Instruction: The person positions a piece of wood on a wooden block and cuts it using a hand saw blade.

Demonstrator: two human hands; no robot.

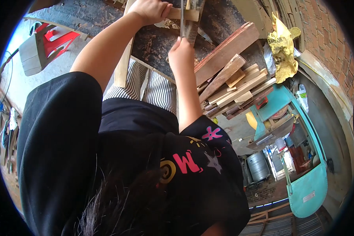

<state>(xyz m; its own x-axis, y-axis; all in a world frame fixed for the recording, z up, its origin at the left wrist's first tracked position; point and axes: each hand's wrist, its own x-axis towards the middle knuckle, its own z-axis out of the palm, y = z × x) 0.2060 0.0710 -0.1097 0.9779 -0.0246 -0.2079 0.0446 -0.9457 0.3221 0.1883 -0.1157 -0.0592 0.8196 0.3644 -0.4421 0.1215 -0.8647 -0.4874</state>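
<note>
At the top of the head view, my left hand (150, 11) is closed around a short strip of light wood (190, 15) and presses it down at the dark workbench. My right hand (181, 48) is wrapped round the near end of a long thin metal tool (182, 19), seen almost edge-on. The tool crosses the wood strip just right of my left hand. Whether it is a saw or a file I cannot tell. Wood shavings lie on the dark bench top (147, 49) around both hands. A light wooden board (123, 67) sticks out under my left forearm.
A stack of wooden offcuts (236, 88) and a thick reddish plank (228, 49) lie right of my right arm. Beyond are a crumpled yellow bag (282, 51), a brick wall (334, 35) and a turquoise machine (308, 188). A red plastic chair (63, 41) stands at left.
</note>
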